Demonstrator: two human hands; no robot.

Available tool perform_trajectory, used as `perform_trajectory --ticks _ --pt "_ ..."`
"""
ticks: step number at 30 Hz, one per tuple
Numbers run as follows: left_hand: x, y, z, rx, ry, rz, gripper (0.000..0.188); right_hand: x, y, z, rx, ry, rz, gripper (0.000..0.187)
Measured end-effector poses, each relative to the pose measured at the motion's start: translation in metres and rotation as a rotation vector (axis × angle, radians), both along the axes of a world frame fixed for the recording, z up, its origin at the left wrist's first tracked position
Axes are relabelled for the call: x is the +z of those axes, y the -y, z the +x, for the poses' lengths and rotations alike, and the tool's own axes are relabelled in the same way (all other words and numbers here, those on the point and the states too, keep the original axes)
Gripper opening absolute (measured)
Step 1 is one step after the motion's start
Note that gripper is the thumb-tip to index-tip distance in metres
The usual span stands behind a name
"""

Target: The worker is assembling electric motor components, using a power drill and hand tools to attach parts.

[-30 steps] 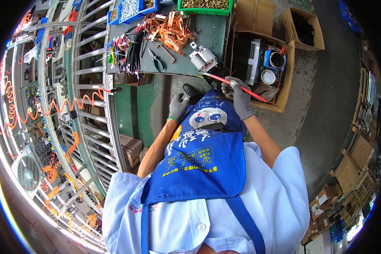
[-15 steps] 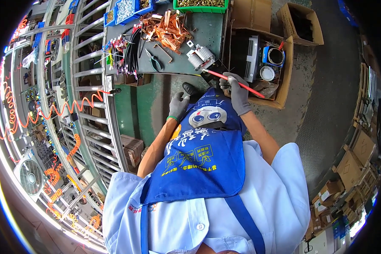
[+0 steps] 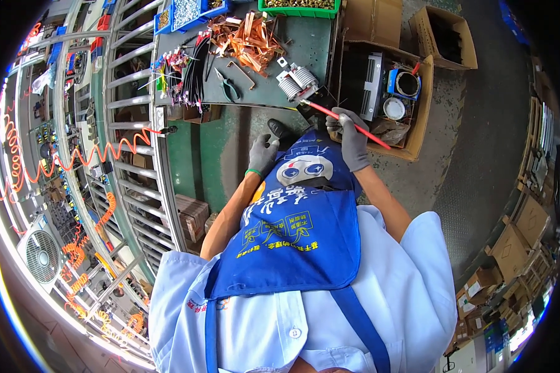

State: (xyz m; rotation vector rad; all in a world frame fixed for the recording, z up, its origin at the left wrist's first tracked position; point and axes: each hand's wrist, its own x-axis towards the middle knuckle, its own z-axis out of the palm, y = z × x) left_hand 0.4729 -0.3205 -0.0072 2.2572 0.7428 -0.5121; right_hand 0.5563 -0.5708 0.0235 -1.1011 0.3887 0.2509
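Note:
My right hand (image 3: 351, 140), in a grey glove, is closed round the shaft of a long red rod (image 3: 330, 114). The rod's pale far tip touches or lies just beside a silvery coil part (image 3: 297, 82) at the front edge of the bench; what kind of tip it is I cannot make out. Over my lap, my left hand (image 3: 263, 153), gloved too, holds nothing, its fingers loosely bent and apart. Left of the coil part, pliers with dark green handles (image 3: 228, 87) and a bent copper strip (image 3: 241, 73) lie on the bench (image 3: 267, 96).
Copper strips (image 3: 249, 43) lie piled behind the pliers, beside black cables (image 3: 196, 71). Blue bins (image 3: 186, 13) and a green bin (image 3: 298, 11) of small parts stand at the back. An open cardboard box (image 3: 420, 140) with parts is at my right. A metal rack (image 3: 134, 124) runs along the left.
The view has shifted slightly. My right hand and the red rod keep nearly the same place at the coil part, and my left hand stays over my lap.

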Motion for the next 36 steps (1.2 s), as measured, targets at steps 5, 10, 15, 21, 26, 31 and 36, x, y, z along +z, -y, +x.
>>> perform_trajectory --ticks 5,10,15,21,26,31,36 --pt "-0.002 -0.002 -0.001 -0.019 -0.005 0.017 0.047 0.006 -0.004 0.003 0.073 -0.079 -0.035 0.026" --pt "0.000 0.001 0.002 -0.009 0.014 0.014 0.047 -0.004 -0.004 0.001 0.019 -0.062 0.013 0.026" --pt "-0.002 -0.001 0.001 -0.015 0.011 0.021 0.047 -0.005 0.002 0.002 0.006 -0.121 0.008 0.026" --pt "-0.001 0.000 0.003 -0.019 0.006 0.018 0.047 -0.010 -0.003 0.006 -0.003 -0.123 0.046 0.026" --pt "-0.005 -0.003 0.001 -0.015 0.027 0.005 0.047 -0.009 -0.001 0.001 0.023 -0.107 0.065 0.026" --pt "-0.001 0.000 0.005 -0.011 0.009 0.008 0.047 -0.009 -0.002 0.005 -0.040 -0.084 0.036 0.025" --pt "-0.002 -0.002 0.004 -0.022 0.008 0.016 0.048 0.003 -0.002 0.001 0.026 -0.096 0.055 0.025"
